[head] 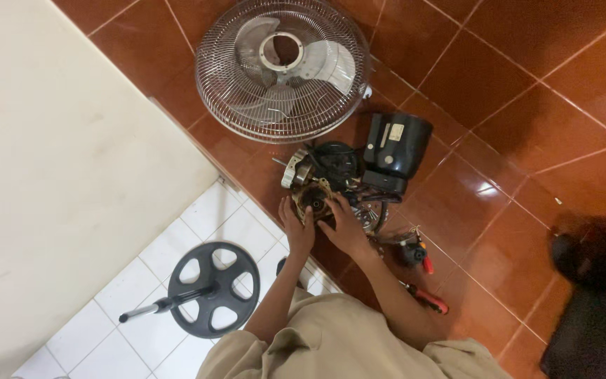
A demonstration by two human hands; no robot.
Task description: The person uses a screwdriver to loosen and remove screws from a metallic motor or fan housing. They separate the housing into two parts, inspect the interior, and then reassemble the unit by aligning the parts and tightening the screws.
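The fan motor (315, 200) lies bare on the floor (527, 105), with its black housing (394, 151) and the fan guard (282, 67) already off. Left hand (296, 228) and right hand (341, 226) grip it, fingers curled around its edges; nothing is reassembled yet.

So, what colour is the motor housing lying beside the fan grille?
Black motor housing, clearest in the head view.

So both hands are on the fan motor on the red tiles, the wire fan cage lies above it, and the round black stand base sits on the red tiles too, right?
Not quite. The stand base lies on the white tiles, not the red ones, as the head view shows. The rest holds: the left hand and right hand are on the motor, with the fan cage above it.
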